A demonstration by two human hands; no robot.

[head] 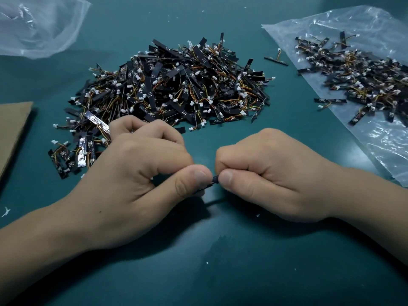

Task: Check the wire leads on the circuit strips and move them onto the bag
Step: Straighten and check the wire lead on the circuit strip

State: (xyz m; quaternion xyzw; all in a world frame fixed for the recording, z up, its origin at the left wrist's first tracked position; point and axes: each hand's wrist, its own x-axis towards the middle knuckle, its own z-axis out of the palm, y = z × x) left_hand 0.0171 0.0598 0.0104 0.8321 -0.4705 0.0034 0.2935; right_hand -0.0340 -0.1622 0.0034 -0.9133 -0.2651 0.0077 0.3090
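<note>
A: Head view: our left hand [141, 173] and right hand [271, 173] both pinch one black circuit strip [214, 180] between thumb and curled fingers, low over the counter [220, 261].
B: We note the big pile [176, 85] behind the hands; more strips [362, 78] lie on the clear bag [384, 146], far right.

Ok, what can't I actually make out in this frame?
The strip: head view, only a dark stub shows; the left hand and right hand pinch it and cover the rest, leads included.
The pile: head view, wire leads too small and tangled to judge.
The bag: head view, cut off by the right edge, so its strips cannot be counted.
The cardboard: head view, cut off by the left edge.
</note>
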